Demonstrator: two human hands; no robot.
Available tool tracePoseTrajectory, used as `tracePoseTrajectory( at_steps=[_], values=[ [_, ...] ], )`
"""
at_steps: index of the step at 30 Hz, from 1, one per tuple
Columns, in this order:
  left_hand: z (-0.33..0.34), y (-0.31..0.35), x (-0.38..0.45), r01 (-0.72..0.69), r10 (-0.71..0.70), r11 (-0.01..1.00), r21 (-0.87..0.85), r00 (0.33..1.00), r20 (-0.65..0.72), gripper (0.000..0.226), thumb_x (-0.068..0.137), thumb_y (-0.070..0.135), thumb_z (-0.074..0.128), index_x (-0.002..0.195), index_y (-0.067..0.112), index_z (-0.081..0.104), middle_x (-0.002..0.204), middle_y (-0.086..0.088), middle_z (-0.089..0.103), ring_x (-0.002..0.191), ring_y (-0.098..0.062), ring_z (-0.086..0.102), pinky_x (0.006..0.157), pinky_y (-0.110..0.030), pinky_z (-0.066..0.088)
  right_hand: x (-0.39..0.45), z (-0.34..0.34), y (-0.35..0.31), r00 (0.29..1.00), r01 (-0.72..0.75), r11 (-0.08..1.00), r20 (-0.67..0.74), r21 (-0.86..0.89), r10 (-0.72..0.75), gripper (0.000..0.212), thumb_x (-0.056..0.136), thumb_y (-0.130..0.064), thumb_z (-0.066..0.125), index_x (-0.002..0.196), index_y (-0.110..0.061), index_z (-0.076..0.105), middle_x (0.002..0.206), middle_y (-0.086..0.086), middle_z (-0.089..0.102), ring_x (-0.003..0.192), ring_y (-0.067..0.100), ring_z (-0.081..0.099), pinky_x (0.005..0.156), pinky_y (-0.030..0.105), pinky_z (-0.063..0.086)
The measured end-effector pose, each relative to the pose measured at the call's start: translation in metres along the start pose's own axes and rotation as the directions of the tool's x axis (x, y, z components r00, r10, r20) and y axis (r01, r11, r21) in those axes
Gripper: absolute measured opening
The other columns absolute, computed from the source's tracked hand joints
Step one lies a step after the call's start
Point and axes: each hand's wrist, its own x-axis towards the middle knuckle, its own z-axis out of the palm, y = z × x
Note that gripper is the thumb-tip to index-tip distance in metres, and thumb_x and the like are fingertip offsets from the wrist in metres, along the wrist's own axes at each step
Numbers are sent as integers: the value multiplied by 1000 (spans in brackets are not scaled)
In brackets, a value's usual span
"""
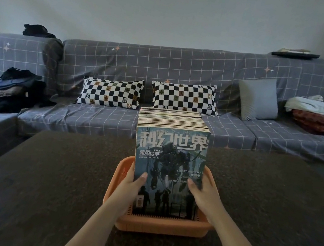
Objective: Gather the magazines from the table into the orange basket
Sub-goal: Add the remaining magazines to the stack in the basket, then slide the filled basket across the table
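Note:
A thick stack of magazines (171,146) stands upright on edge inside the orange basket (163,227) on the dark table (40,177). The front cover is blue-grey with a robot figure and large white characters. My left hand (132,186) grips the stack's left side, thumb across the front cover. My right hand (201,194) grips the right side the same way, thumb on the cover. The bottom of the stack sits within the basket's walls.
Behind the table runs a grey checked sofa (114,119) with two black-and-white checkered pillows (110,92), a grey cushion (257,99), dark clothes (10,91) at the left and folded blankets (322,119) at the right.

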Motion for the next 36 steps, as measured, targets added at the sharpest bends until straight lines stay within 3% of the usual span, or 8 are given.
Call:
tracePoseTrajectory(
  at_steps=[5, 9, 12, 17, 21, 27, 33, 36],
  values=[
    [-6, 0, 16, -21, 22, 997, 79, 1000, -17, 76, 86, 41, 62, 150, 32, 21, 119, 9, 62, 103, -11, 63, 83, -31, 53, 6, 0, -11, 996, -30, 984, -83, 174, 45, 62, 70, -63, 65, 124, -43, 43, 95, -39, 52, 103, -3, 51, 86, 26, 41],
    [-14, 6, 33, 6, 0, 995, -96, 998, 60, 98, 68, 36, 74, 150, 31, 20, 114, 4, 64, 87, -10, 71, 64, -24, 56, 9, 1, -17, 999, -14, 966, -40, 260, 26, 64, 68, -52, 73, 123, -41, 41, 81, -59, 44, 75, -34, 44, 68, 12, 33],
    [-15, 1, 40, 22, 0, 981, -192, 994, 112, 96, 69, 31, 74, 150, 31, 21, 121, -3, 63, 95, -15, 71, 70, -30, 58, 10, 1, -13, 999, -33, 963, -26, 269, 42, 71, 73, -44, 73, 134, -31, 40, 84, -55, 46, 73, -34, 43, 72, 9, 31],
    [-18, -5, 43, 45, -17, 969, -242, 993, 116, 91, 70, 29, 75, 147, 30, 28, 111, -2, 71, 97, -20, 71, 74, -36, 57, 7, 2, -15, 1000, -7, 975, -21, 222, 12, 72, 74, -47, 70, 137, -30, 41, 84, -59, 42, 77, -29, 43, 93, 25, 33],
    [-17, -4, 41, 39, -14, 967, -251, 995, 101, 90, 67, 31, 77, 145, 27, 32, 105, 1, 74, 96, -21, 71, 73, -36, 57, 5, 3, -19, 999, 22, 973, -46, 230, -11, 64, 78, -45, 69, 134, -32, 43, 80, -63, 37, 74, -33, 41, 74, 8, 29],
    [-14, -1, 34, 37, -13, 956, -290, 996, 83, 94, 64, 31, 80, 145, 26, 34, 110, -3, 72, 97, -23, 71, 79, -41, 57, -1, 1, -26, 999, -6, 948, -30, 320, 16, 58, 69, -47, 73, 121, -39, 48, 80, -57, 46, 73, -28, 49, 76, 17, 39],
    [-7, 6, 21, 4, -4, 1000, 2, 1000, 22, 112, 62, 49, 76, 152, 33, 11, 136, -4, 54, 117, -26, 57, 103, -51, 43, -7, 1, -31, 999, -10, 975, -43, 222, 20, 68, 70, -53, 71, 130, -39, 41, 85, -48, 40, 75, -21, 38, 86, 20, 28],
    [-8, 8, 9, -53, 83, 971, 234, 989, -120, 106, 78, 49, 68, 153, 30, -5, 151, -4, 36, 129, -26, 47, 104, -50, 43, -16, 0, -31, 988, 25, 998, -151, 49, -18, 73, 77, -41, 72, 139, -26, 36, 120, -27, 51, 104, -3, 53, 93, 26, 37]
  ],
)
